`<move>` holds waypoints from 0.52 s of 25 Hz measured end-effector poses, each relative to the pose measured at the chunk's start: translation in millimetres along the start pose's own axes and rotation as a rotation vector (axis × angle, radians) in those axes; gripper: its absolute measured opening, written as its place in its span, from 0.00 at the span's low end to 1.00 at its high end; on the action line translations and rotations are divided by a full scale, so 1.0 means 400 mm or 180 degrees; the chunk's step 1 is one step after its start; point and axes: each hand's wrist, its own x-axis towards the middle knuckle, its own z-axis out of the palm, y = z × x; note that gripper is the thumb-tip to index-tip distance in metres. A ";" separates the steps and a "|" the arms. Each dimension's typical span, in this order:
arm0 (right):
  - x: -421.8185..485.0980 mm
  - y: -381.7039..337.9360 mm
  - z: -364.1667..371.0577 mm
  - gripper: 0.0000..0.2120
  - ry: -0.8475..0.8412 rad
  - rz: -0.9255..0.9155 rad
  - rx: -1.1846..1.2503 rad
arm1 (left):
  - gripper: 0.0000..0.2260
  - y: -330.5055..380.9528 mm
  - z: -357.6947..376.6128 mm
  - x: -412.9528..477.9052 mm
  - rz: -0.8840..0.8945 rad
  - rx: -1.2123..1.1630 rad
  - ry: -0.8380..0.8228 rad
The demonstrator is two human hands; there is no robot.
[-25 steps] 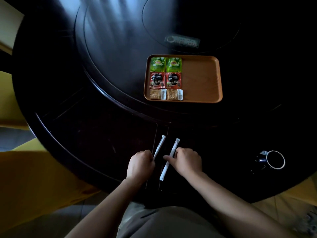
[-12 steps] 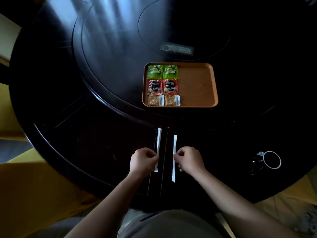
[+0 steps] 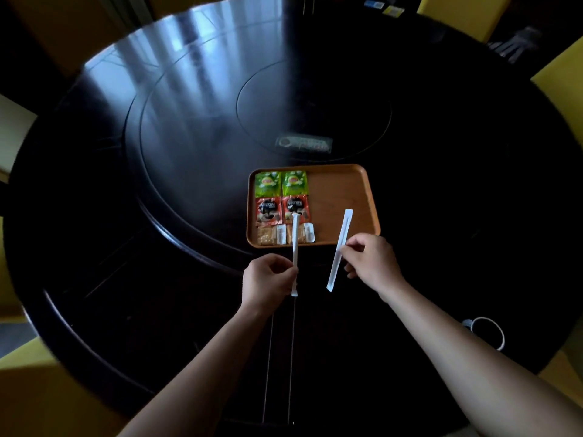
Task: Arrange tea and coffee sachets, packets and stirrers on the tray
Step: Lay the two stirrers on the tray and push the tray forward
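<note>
An orange-brown tray lies on the dark round table. Its left half holds two green tea sachets, two red coffee sachets and two tan packets in rows. My left hand pinches one white wrapped stirrer, raised, with its far end over the tray's front left area. In my right hand a second white wrapped stirrer is held tilted, its upper end over the tray's bare right half.
A dark cup with a white rim stands at the table's near right, beside my right forearm. A pale label lies on the turntable behind the tray. Yellow chairs ring the table.
Both hands have lifted the stirrers off the table's near edge and carried them forward to the tray. The view has tilted up, showing more of the table.
</note>
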 end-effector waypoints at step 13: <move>0.291 -0.060 -0.044 0.06 0.0204 -0.0244 -0.0574 | 0.06 0.188 0.122 0.267 0.0148 0.0936 0.0163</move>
